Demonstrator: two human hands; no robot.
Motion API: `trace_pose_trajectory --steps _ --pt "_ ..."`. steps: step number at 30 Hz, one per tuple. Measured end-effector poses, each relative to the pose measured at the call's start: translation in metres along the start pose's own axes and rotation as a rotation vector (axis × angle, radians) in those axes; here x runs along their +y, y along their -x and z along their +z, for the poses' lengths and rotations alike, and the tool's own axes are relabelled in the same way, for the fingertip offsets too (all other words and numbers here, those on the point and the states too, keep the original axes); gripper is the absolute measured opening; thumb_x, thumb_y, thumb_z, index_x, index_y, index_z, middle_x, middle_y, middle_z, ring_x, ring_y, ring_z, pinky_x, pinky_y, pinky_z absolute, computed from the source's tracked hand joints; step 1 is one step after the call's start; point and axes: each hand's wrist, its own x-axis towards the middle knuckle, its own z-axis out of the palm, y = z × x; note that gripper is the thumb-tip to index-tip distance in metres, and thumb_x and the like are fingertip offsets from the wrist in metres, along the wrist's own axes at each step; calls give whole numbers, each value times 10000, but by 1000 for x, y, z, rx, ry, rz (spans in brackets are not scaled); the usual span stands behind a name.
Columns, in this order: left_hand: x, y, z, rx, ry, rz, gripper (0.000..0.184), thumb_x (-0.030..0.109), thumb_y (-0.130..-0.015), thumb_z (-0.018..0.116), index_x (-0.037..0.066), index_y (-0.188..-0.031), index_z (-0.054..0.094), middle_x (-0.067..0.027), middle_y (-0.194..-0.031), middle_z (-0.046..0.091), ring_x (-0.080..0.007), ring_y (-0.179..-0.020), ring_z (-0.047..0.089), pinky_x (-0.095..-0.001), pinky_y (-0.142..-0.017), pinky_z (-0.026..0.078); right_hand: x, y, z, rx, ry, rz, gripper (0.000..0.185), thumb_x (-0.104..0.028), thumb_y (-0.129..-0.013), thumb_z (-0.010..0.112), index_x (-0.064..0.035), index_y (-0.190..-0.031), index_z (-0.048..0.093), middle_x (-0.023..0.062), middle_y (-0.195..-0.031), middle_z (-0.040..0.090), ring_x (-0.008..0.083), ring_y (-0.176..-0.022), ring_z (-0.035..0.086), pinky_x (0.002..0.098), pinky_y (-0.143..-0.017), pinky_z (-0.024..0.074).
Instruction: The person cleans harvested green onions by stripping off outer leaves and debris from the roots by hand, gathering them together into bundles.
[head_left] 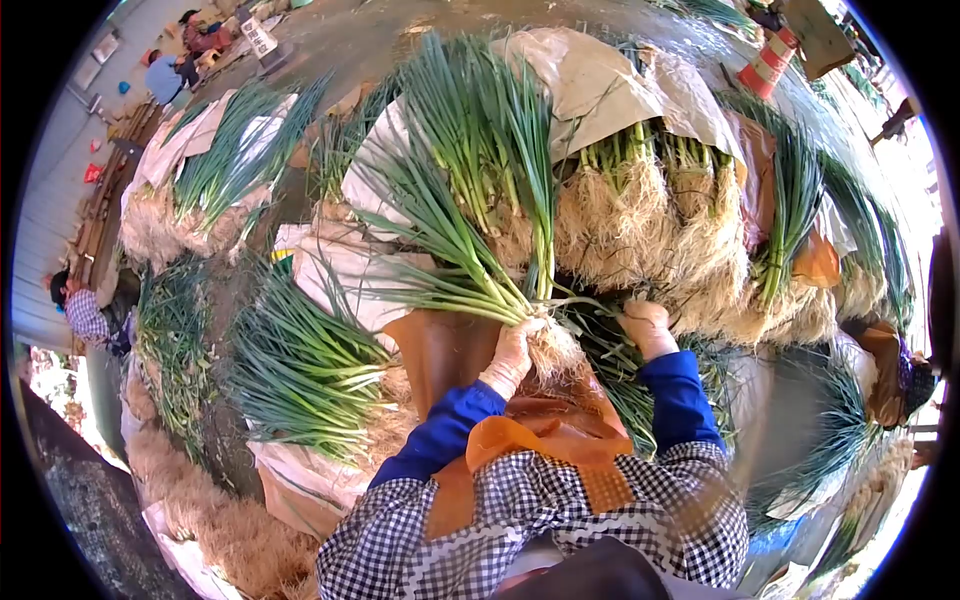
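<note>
Because the apron (500, 437) covers the front of the shirt (400, 540), roots can hang over it without getting the shirt dirty, I think. Just past the apron, the left hand (511, 358) is wrapped around a bunch (497, 283) of green onions. It holds the pale ends, close to the roots (555, 355). That may be a good spot to hold, since the stalks come together there and the long tops can spread out. The tops lean away from the apron, up and to the left.

The right hand (646, 324) is past the apron too, over to its right, beside some loose leaves (622, 385). Its fingertips dip into shade, so I cannot tell if they pinch something or are apart. The two hands do not touch.

Farther past the apron is a big heap (620, 225) of onions, packed close, with the roots facing it. A sack (590, 90) lies over part of the heap, maybe to keep it from drying. Left of the apron, a pile (310, 370) lies flat with its roots toward the apron, perhaps so the pale ends are easy to reach.
</note>
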Motion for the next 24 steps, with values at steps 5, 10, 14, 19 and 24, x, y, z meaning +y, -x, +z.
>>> trace_pose_trajectory --steps 5,10,14,19,24 --pt "1 9 16 91 -31 14 269 -37 -736 594 -7 -1003 576 -54 -894 599 -164 -809 596 -271 -721 506 -112 -47 -67 218 -357 -7 438 -520 -774 607 -88 -839 634 106 -695 626 291 -693 622 348 -653 489" --pt "-3 7 3 51 167 -96 268 5 -788 553 -11 -1055 564 -99 -924 627 -223 -849 611 -344 -806 507 -112 -87 6 193 -1453 -47 324 -352 -830 624 -52 -952 627 74 -773 640 188 -684 611 292 -640 480" --pt "2 7 6 29 124 -323 195 24 -794 557 -5 -986 574 -99 -903 628 -228 -825 616 -352 -809 510 -108 -56 16 131 -1858 22 233 -263 -862 619 -37 -922 618 12 -748 595 103 -639 536 246 -565 431" --pt "3 9 4 20 33 -362 135 58 -807 580 22 -936 591 -65 -854 632 -183 -781 613 -321 -743 518 -112 -50 -6 27 -1579 110 225 -243 -842 655 -24 -890 629 -32 -722 554 67 -629 472 224 -569 386" --pt "23 27 24 -108 73 -368 265 69 -802 538 -9 -1054 556 -109 -942 619 -225 -841 610 -354 -801 512 -116 -46 -35 -90 -1836 -12 209 -270 -881 595 -63 -854 601 -22 -671 528 94 -556 512 230 -489 412"
